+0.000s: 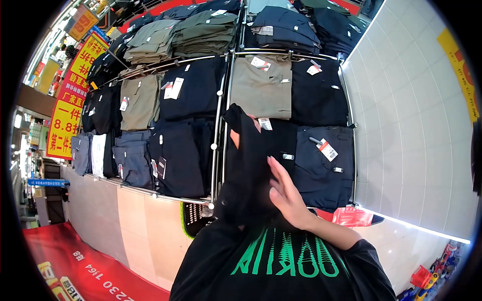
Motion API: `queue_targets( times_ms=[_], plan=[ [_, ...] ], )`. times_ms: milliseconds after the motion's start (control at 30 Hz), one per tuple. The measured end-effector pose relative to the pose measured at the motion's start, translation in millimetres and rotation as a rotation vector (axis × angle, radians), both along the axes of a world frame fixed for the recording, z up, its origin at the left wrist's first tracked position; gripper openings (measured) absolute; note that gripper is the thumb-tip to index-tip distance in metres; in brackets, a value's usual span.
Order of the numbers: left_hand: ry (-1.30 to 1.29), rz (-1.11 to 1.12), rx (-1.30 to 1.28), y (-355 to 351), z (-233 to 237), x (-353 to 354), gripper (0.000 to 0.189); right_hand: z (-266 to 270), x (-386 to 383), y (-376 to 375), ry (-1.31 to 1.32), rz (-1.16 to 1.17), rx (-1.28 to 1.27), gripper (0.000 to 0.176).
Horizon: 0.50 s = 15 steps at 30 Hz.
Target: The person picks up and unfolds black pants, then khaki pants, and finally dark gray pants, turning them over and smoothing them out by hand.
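A pair of black trousers (246, 170) hangs folded lengthwise in front of my chest. My left hand (256, 123) grips it near the top; most of that hand is behind the cloth, with only bits of skin showing at its edges. My right hand (286, 193) is open, its fingers stretched out and together, lying along the right side of the trousers. Close behind are folded dark grey trousers (321, 175) with a red and white tag (327, 150). Khaki trousers (261, 95) lie just above the held pair.
Metal rack rails (217, 135) divide the piles of folded trousers. A white tiled panel (411, 125) stands at right. Below the rack is a black and green basket (193, 218). Yellow sale signs (65, 120) and a red banner (90, 266) are at left.
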<state>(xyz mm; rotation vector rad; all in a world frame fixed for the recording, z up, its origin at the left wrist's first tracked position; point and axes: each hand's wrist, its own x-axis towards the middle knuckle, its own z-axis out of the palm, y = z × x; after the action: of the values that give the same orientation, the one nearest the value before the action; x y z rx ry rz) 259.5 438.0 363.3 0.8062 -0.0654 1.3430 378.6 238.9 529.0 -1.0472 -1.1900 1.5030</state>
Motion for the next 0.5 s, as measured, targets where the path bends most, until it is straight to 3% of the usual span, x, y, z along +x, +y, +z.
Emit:
queue_targets(
  times_ms=[67,100,167,233,300,333,367,433,500],
  plan=[
    [0.671,0.739,-0.375,-39.1,62.5,15.4,0.014,2.2,1.9,2.4,0.164,0.02,-0.118,0.081],
    [0.914,0.938,-0.183,-49.7,94.4,22.6,0.012,5.2,3.7,7.7,0.199,0.035,-0.105,0.084],
    [1.037,0.955,-0.012,-64.1,132.7,37.6,0.019,-2.1,9.7,15.2,0.133,0.058,-0.103,0.087],
    [1.151,0.84,0.144,-64.8,132.3,45.1,0.03,-10.3,10.3,23.2,-0.053,-0.077,-0.006,0.07],
    [1.101,0.657,0.167,-59.6,136.2,47.0,0.025,-22.1,16.8,23.7,-0.049,-0.198,-0.085,0.054],
    [0.966,0.543,0.088,-55.0,141.1,47.6,0.02,-28.0,19.4,24.1,-0.046,-0.257,-0.124,0.046],
    [0.968,0.487,-0.081,-56.0,147.9,51.5,0.016,-32.7,20.2,27.9,0.006,-0.357,-0.085,0.027],
    [0.979,0.484,-0.06,-45.8,134.4,56.7,0.015,-43.2,31.4,33.9,0.187,-0.356,-0.263,0.022],
    [0.983,0.431,-0.122,-36.3,108.4,61.7,0.033,-52.4,42.2,40.0,0.242,-0.369,-0.349,0.022]
  ],
)
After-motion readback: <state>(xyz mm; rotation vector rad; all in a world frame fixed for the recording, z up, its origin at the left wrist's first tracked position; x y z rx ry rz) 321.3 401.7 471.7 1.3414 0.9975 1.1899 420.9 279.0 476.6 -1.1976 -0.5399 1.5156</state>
